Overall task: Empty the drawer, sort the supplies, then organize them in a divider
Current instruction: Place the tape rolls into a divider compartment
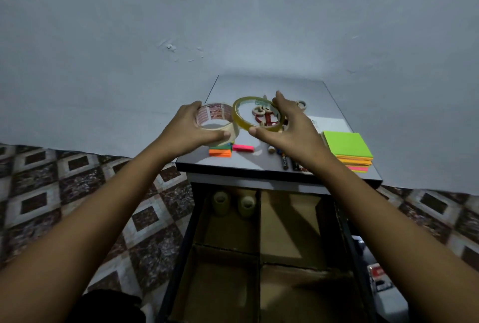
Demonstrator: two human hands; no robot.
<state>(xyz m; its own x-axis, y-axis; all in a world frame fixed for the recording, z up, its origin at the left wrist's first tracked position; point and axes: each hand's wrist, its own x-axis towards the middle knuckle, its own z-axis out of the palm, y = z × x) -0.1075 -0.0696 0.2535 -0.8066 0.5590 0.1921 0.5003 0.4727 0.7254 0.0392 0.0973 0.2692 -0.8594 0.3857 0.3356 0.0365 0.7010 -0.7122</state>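
Crowding wide tape (215, 115), thin tape (237, 116): sticky notes (346, 146), markers (284, 161).

Above the tabletop (272, 86), the left tape roll (215, 115) in the left hand (191, 128) is just beside the right tape roll (236, 115) in the right hand (293, 128). Note strips (220, 152) lie near the front edge, with markers (284, 162) to their right and the note stack (347, 145) farthest right. Below, in the open drawer (181, 245), the divider (259, 232) has two small rolls (220, 200) in its far-left compartment.

Patterned floor tiles (64, 193), grey wall (233, 11)
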